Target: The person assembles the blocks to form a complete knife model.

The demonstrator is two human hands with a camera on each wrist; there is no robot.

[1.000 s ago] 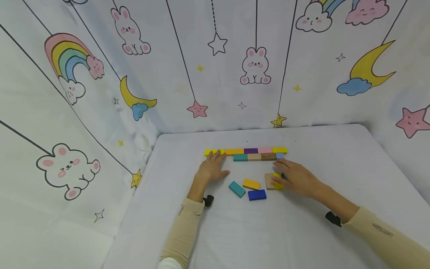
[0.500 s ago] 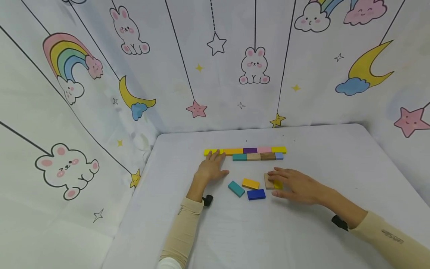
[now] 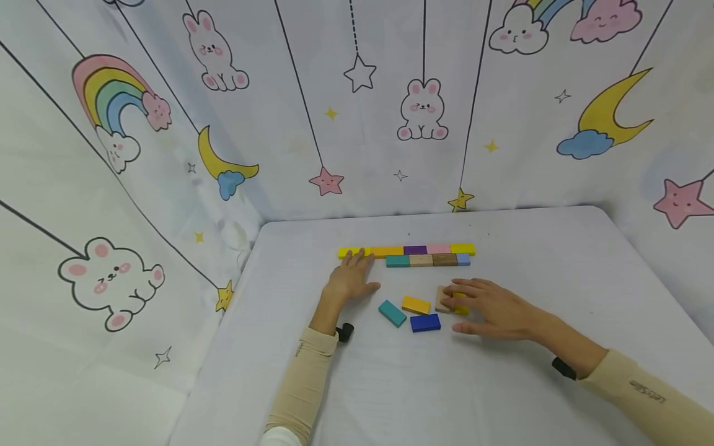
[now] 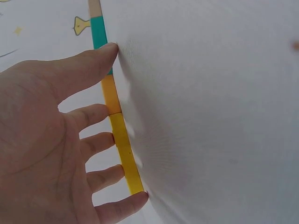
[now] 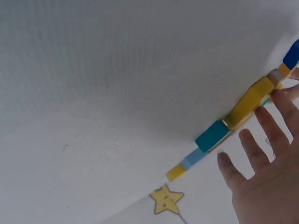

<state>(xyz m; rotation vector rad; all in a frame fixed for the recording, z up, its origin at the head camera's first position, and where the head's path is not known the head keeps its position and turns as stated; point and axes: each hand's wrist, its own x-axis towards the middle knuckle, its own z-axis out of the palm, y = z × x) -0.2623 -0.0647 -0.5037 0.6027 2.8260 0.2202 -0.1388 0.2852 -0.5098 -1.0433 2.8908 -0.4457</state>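
Observation:
Two rows of flat coloured blocks lie at the far middle of the white table (image 3: 502, 384). The back row (image 3: 407, 250) runs yellow, orange, purple, pink, yellow. The front row (image 3: 429, 260) runs teal, tan, brown, light blue. My left hand (image 3: 352, 277) lies flat, and its fingertips (image 4: 117, 140) touch the row's left-end yellow block (image 4: 125, 158). My right hand (image 3: 482, 305) rests with straight, spread fingers on a loose tan block (image 3: 442, 300) and a yellow block (image 3: 460, 307), partly hiding both. The right wrist view shows those spread fingers (image 5: 275, 135) beside a yellow block (image 5: 250, 100).
A teal block (image 3: 393, 313), an orange-yellow block (image 3: 416, 305) and a dark blue block (image 3: 426, 322) lie loose between the hands. A printed cloth backdrop (image 3: 357, 124) closes in the table at the back and both sides.
My right hand drew back from the light blue block at the front row's right end and settled on the loose tan and yellow blocks. The left hand stayed put.

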